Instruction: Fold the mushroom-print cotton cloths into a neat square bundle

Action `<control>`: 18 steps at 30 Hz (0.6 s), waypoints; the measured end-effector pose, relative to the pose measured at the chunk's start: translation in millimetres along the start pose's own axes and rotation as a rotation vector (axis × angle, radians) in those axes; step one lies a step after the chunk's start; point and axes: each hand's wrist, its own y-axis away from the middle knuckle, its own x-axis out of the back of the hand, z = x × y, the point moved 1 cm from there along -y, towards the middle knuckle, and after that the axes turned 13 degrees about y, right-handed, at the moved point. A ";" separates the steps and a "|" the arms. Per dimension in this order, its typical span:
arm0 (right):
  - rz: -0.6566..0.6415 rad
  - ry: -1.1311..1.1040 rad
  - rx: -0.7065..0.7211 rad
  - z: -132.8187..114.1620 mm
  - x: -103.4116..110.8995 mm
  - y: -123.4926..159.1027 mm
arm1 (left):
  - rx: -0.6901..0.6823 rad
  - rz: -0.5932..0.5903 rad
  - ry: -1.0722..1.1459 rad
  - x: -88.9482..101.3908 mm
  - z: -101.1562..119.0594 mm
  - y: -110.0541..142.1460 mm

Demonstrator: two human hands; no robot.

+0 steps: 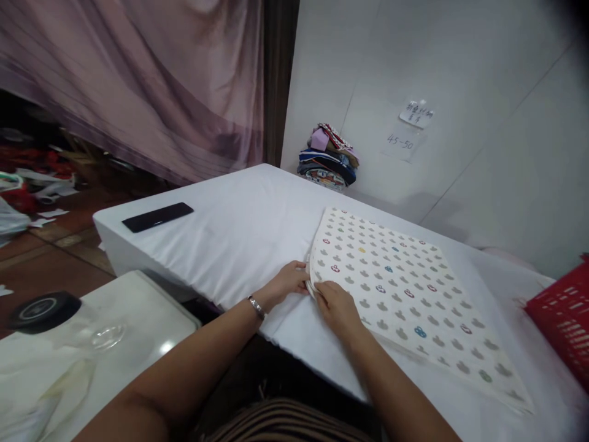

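Observation:
A folded white cloth (391,282), printed with grey rabbit heads and small red, blue, green and yellow motifs, lies flat on the white-covered table. At its near left corner, my left hand (291,279) pinches the layered edge, with the fingertips partly hidden at the fold. Just to the right, my right hand (338,307) grips the same edge, its thumb and fingers closed on the cloth. A metal bracelet (256,306) is on my left wrist.
A black phone-like slab (157,217) lies at the table's (230,227) left end. Folded clothes (327,158) are stacked by the wall. A red plastic basket (564,319) stands at right. A glossy white surface (138,313) with a round black object (45,311) is at lower left.

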 end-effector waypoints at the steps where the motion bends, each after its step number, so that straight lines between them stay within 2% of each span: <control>1: -0.003 0.061 0.012 -1.0 -0.2 0.5 | -0.001 -0.002 0.000 0.1 0.2 0.0; 5: -0.013 0.148 -0.006 -3.4 -1.2 0.5 | -0.005 -0.026 0.003 0.9 2.0 1.8; 10: 0.029 -0.121 -0.115 1.5 -0.3 -1.1 | -0.005 -0.071 0.061 2.8 2.2 9.2; 13: 0.035 -0.192 -0.183 5.3 -2.9 -1.0 | -0.024 -0.072 0.062 3.3 -1.9 11.3; 18: 0.007 -0.062 -0.193 3.6 -6.8 -2.7 | -0.033 -0.041 0.015 -0.5 -5.8 9.4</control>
